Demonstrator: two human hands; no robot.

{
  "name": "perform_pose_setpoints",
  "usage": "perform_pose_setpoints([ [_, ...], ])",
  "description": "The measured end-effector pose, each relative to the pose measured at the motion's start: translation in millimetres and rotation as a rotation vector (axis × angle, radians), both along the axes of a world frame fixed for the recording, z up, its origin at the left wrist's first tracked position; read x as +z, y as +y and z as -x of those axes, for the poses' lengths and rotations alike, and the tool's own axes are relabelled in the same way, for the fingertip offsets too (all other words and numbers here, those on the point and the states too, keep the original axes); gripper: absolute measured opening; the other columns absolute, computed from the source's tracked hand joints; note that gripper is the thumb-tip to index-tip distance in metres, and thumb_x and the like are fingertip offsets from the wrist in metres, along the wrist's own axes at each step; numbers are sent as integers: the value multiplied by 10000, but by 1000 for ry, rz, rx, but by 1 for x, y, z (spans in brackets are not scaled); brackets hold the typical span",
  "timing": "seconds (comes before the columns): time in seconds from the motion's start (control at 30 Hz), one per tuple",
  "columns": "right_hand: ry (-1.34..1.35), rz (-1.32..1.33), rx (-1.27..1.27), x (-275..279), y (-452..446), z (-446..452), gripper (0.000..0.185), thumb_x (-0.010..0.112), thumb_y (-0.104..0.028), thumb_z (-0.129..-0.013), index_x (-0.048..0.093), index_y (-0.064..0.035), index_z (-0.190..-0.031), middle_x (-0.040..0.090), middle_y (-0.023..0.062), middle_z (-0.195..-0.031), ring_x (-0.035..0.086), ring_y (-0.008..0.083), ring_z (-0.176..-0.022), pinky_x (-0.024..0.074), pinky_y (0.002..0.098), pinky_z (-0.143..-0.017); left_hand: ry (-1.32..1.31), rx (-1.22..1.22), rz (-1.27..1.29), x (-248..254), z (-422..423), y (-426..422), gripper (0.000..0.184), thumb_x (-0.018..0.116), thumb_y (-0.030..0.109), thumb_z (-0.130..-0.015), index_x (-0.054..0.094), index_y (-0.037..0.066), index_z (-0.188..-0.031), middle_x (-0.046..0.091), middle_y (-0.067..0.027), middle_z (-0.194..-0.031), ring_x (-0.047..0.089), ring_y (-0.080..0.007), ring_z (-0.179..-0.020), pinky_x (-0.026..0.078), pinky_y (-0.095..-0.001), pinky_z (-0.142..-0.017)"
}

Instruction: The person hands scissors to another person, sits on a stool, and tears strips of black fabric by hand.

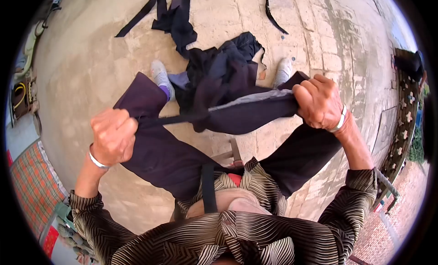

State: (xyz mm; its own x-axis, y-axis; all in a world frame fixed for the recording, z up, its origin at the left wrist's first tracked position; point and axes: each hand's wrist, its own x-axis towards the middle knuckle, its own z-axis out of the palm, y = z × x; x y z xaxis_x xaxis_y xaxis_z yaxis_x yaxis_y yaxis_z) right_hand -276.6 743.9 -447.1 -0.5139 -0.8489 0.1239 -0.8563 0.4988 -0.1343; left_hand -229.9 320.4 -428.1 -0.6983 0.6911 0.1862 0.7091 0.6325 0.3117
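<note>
A dark piece of cloth [251, 114] with a grey strip along its upper edge is stretched between my two fists, above my knees. My left hand [114, 135] is closed on its narrow left end, with a dark flap standing out above the fist. Wrapped round the wide right end are the fingers of my right hand [318, 102]. Behind the stretched cloth, a heap of dark fabric [219, 59] lies on the ground between my feet. Both wrists carry a light bracelet.
Dark fabric strips [178, 25] lie on the paved ground [100, 59] beyond the heap, with a thin strip [272, 16] farther right. A checked cloth [35, 171] is at the left edge. A dark patterned cloth [404, 123] hangs at the right.
</note>
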Motion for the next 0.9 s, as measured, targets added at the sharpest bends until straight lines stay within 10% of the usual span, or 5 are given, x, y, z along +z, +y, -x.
perform_pose_setpoints([
  [0.4,-187,232,-278,-21,-22,3,118,572,-22,-679,486,-29,-760,487,120,-647,522,315,-637,432,408,-620,-303,296,-94,-20,11,-4,73,487,-14,-673,491,-65,-726,520,-169,-675,537,-316,-609,416,-346,-590],
  [0.47,-238,167,-314,-22,-18,2,69,554,-35,-734,513,-30,-790,513,129,-662,538,330,-699,435,426,-665,-815,426,-588,-26,24,7,166,438,21,-682,536,-76,-775,634,-185,-807,599,-267,-669,440,-309,-647],
  [0.67,-369,-134,-350,-68,-15,-13,171,592,-114,-773,571,-46,-928,583,114,-914,556,300,-939,435,414,-832,-1067,322,-874,-17,38,69,258,392,35,-674,572,-119,-777,661,-213,-913,670,-281,-804,460,-283,-696],
  [0.73,-334,33,-327,-67,-31,-15,518,670,-198,-752,505,-65,-1225,530,137,-1186,507,331,-1092,397,423,-934,-1053,285,-821,-15,45,83,259,392,43,-675,576,-119,-759,662,-231,-899,681,-288,-820,462,-284,-693],
  [0.9,-497,566,-220,-69,-86,-16,499,708,-237,-772,518,-46,-1192,567,170,-1116,557,326,-1043,438,410,-884,-1086,194,-871,-13,54,108,207,398,57,-689,555,-76,-712,664,-198,-813,676,-273,-756,493,-297,-726],
])
